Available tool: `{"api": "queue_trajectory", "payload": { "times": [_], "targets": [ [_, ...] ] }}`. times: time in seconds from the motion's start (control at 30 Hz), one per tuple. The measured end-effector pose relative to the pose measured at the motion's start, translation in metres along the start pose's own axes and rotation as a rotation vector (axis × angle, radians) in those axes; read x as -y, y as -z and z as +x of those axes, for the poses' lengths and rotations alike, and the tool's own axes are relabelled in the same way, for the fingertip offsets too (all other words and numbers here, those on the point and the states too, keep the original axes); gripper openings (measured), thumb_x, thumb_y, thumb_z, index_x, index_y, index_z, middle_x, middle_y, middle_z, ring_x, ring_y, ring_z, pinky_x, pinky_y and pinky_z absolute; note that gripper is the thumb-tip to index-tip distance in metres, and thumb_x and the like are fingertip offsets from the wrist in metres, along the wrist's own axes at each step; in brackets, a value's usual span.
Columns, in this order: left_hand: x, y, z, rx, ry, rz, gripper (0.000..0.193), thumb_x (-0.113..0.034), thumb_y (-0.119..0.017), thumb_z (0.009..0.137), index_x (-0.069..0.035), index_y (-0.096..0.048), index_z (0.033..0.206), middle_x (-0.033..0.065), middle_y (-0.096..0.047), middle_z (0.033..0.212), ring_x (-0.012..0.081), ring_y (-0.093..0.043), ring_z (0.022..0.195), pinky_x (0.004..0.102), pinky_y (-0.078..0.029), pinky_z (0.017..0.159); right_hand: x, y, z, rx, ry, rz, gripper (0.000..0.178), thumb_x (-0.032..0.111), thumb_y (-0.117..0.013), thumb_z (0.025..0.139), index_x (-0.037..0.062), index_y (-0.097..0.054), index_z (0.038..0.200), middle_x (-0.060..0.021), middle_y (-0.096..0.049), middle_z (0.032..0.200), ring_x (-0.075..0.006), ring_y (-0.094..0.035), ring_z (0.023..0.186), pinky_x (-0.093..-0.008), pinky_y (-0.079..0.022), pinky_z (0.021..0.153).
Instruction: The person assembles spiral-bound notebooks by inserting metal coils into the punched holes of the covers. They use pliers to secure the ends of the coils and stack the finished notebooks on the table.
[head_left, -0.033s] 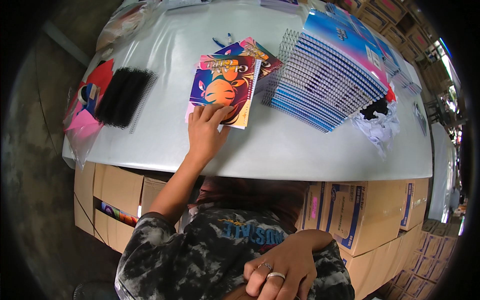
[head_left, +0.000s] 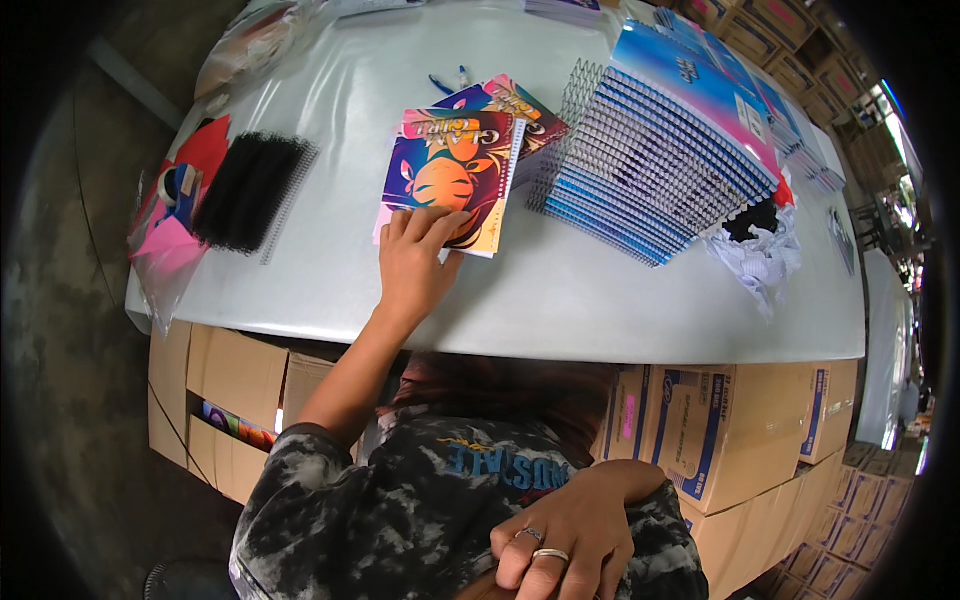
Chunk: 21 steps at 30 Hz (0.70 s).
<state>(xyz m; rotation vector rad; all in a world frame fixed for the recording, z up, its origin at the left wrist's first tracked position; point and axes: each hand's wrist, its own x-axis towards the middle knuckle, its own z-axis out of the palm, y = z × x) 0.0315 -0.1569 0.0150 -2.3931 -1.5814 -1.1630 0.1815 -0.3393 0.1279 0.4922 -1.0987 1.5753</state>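
Observation:
My left hand point(head_left: 415, 250) is closed at the near edge of a spiral notebook point(head_left: 445, 185) with a purple and orange cartoon cover. The fingers lie on the cover and the thumb is by the lower edge. Behind it lies another notebook point(head_left: 532, 122) with a similar cover, fanned out at an angle. Near my shirt front is my right hand point(head_left: 570, 540), with rings on it and its fingers bent down. Its fingertips run out of the picture, so anything in them stays hidden.
Blue and pink spiral notebooks point(head_left: 660, 150) stand stacked at the right, beside crumpled clear plastic point(head_left: 765, 250). Black binding coils point(head_left: 255, 190) and a tape roll point(head_left: 170, 185) lie at the left. A blue pen point(head_left: 440, 85) is further back. Cardboard boxes point(head_left: 745, 430) sit beneath the white table point(head_left: 600, 310).

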Motion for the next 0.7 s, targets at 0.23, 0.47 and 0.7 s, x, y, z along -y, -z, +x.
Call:
{"api": "queue_trajectory", "payload": {
  "times": [0.23,0.47,0.7],
  "targets": [
    [-0.002,0.008,0.000,-0.005,0.015,0.029,0.038,-0.008,-0.072,0.060,-0.015,-0.066,0.098,-0.0026,-0.059,0.093,0.0200,-0.051,0.084,0.0335,-0.039,0.073,0.034,0.039,0.019,0.265,-0.119,-0.253,0.025,0.025,-0.054,0.090,0.0092,-0.061,0.072,0.0002,-0.045,0.063,-0.0182,-0.047,0.060,-0.0333,-0.032,0.067],
    [-0.011,0.009,0.005,0.030,-0.014,-0.014,0.036,-0.013,-0.073,0.061,-0.018,-0.067,0.096,-0.0024,-0.059,0.085,0.0197,-0.051,0.075,0.0310,-0.042,0.064,-0.003,0.075,-0.027,-0.440,-0.451,-0.628,0.089,0.034,-0.073,0.071,0.0023,-0.015,0.131,-0.0181,-0.020,0.134,-0.0303,-0.029,0.120,-0.0433,-0.028,0.094],
    [-0.059,0.019,-0.024,0.085,-0.063,-0.505,0.058,-0.019,-0.073,0.060,-0.008,-0.056,0.115,0.0098,-0.052,0.118,0.0259,-0.048,0.111,0.0405,-0.038,0.085,-0.031,0.164,-0.048,-1.075,-0.423,-0.544,0.038,0.006,-0.054,0.087,-0.0047,-0.043,0.122,-0.0137,-0.050,0.122,-0.0186,-0.049,0.110,-0.0319,-0.039,0.095]
  ]
}}
